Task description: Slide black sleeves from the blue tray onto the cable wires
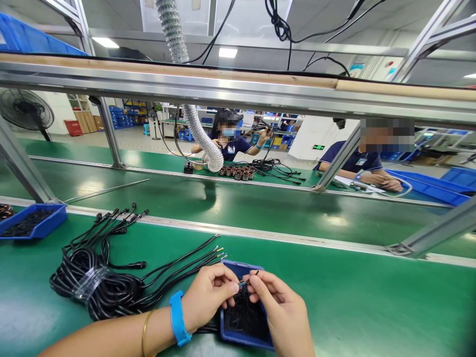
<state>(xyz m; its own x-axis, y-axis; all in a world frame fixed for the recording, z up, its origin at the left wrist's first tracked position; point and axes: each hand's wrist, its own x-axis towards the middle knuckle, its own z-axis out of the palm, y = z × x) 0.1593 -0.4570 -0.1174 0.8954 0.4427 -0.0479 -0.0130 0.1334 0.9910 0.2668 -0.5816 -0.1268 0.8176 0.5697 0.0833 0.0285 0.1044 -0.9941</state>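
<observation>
My left hand (213, 292), with a blue wristband above it, pinches the thin coloured wires (242, 284) at a cable end. Close on its right, my right hand (278, 305) pinches a small black tube (256, 273) beside those wires. Both hands are over a blue bin (247, 340) that holds many small black pieces (241, 317). Left of the hands lies a bundle of black cables (111, 292) bound with clear wrap, its stripped ends pointing toward the bin.
Another blue bin (55, 221) of black pieces stands at the far left. Metal frame posts (435, 230) rise beyond the green table (379, 307). A flexible duct (197, 129) hangs ahead. Across the bench, two people sit near copper coils (238, 172) and cables.
</observation>
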